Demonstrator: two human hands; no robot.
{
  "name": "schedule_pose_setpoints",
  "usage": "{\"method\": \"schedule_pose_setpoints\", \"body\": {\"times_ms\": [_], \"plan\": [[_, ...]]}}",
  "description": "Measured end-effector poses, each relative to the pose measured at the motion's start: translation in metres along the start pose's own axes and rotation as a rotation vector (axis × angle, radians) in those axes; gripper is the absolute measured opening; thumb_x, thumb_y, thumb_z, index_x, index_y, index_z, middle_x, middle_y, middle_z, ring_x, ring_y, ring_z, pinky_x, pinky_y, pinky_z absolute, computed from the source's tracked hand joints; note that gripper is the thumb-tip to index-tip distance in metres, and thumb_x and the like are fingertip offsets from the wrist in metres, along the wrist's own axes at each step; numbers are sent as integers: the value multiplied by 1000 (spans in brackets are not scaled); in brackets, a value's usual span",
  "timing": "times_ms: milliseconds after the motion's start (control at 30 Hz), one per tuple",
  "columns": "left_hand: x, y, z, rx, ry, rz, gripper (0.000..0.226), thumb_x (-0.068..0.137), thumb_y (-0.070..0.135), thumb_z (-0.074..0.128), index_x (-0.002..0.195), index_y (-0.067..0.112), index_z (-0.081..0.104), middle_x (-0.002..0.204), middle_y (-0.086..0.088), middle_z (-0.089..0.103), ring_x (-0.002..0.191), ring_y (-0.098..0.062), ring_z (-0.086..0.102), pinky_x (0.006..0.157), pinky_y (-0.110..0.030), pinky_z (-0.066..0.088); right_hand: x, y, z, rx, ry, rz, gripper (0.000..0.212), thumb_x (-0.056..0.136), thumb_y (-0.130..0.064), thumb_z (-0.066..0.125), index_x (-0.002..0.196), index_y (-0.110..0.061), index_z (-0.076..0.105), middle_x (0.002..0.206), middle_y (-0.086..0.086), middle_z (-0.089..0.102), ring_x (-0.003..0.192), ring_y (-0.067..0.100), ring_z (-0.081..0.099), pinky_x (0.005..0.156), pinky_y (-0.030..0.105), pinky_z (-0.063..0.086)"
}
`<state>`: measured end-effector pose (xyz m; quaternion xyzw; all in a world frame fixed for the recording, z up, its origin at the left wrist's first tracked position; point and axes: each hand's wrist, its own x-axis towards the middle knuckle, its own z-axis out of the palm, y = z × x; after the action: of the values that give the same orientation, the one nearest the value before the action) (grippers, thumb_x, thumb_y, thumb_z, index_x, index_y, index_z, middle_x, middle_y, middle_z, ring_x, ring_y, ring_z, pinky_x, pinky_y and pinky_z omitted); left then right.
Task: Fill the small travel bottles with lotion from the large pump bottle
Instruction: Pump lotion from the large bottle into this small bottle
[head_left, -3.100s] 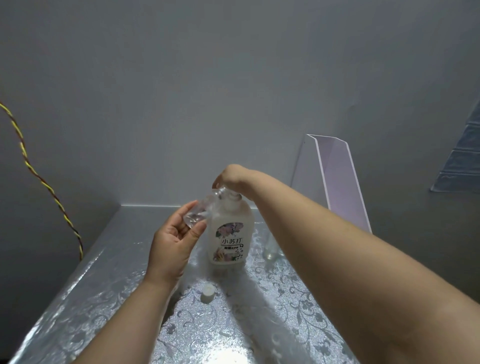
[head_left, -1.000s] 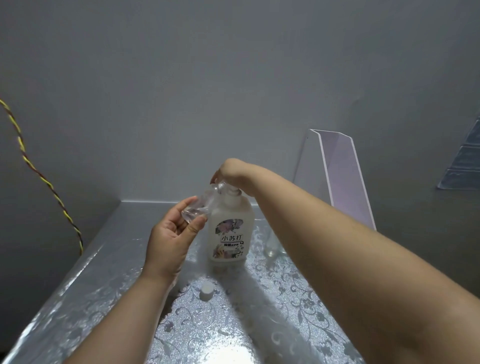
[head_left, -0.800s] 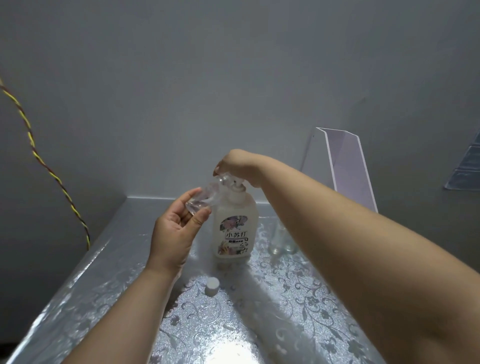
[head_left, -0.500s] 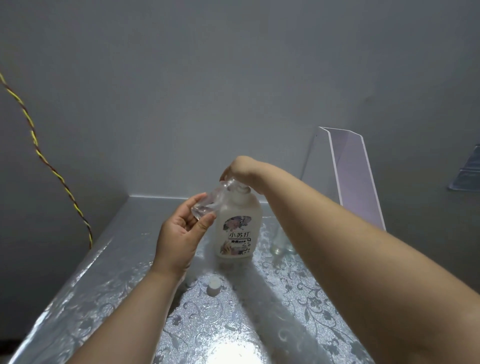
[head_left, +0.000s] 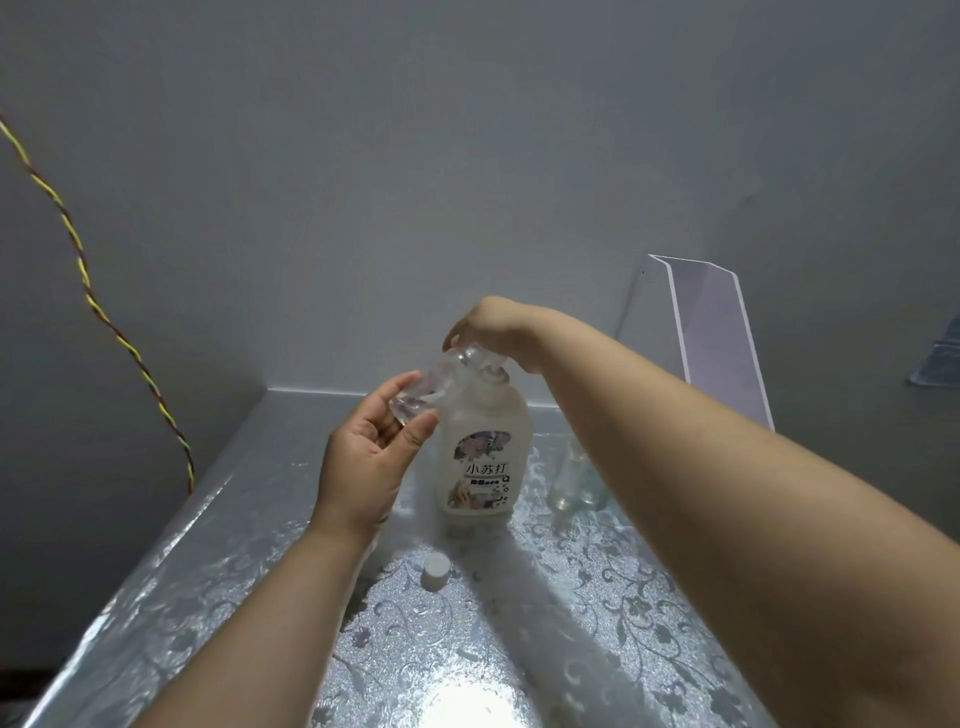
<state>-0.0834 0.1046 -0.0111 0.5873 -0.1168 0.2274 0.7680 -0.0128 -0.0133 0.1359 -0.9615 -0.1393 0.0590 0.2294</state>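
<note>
The left hand (head_left: 370, 457) pinches a small clear travel bottle (head_left: 423, 392) between thumb and fingers, its grip closed on the bottle's base end. The bottle is tilted, its long axis running up and to the right, with the mouth pointing at the nozzle of the pump head (head_left: 475, 358). The right hand (head_left: 493, 327) sits on top of that pump head with fingers curled down over it; how tightly they press I cannot tell.

The large pump bottle (head_left: 485, 452) stands upright on the tabletop (head_left: 208, 571), its flowered label facing the camera. Its frosted body looks pale and cloudy nearly to the shoulder. The held travel bottle looks clear; any lotion inside it is too faint to make out.

Compared with 0.5 s ago, both hands and the 2 bottles keep the same arrangement; only the view has shifted slightly.

Just right of the pump bottle, partly hidden by the right forearm, a 2nd clear travel bottle (head_left: 574, 480) stands upright and looks empty. A small white cap (head_left: 435, 570) lies on the tabletop in front of the pump bottle, apart from it. A clear acrylic stand (head_left: 717, 338) leans at the back right, and a twisted yellow and red wire (head_left: 88, 291) hangs down the wall at the left.
</note>
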Motion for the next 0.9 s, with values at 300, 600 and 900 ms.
{"method": "schedule_pose_setpoints", "body": {"times_ms": [300, 600, 900], "plan": [[-4, -6, -1, 18, 6, -47, 38, 79, 14, 72, 112, 31, 65, 92, 5, 71, 90, -11, 61, 84, -20, 52, -1, 3, 10, 42, 19, 76, 38, 92, -12, 57, 128, 1, 57, 135, 18, 55, 94, 20, 48, 78, 26, 36], [4, -1, 0, 59, 6, 10, 36, 76, 27, 73, 109, 39, 67, 77, -1, 55, 83, -18, 51, 83, -28, 47, 1, -1, -1, 50, 42, 3, 32, 97, -5, 45, 122, -4, 64, 130, 11, 60, 117, 28, 56, 90, 30, 45], [-2, -9, -1, 32, 4, -28, 38, 80, 13, 72, 112, 32, 64, 90, 7, 73, 90, -11, 61, 83, -19, 51, 4, 6, 12, 2, 10, 7, 40, 94, 9, 38, 125, 0, 61, 132, 12, 59, 122, 29, 56, 102, 35, 43]]}}
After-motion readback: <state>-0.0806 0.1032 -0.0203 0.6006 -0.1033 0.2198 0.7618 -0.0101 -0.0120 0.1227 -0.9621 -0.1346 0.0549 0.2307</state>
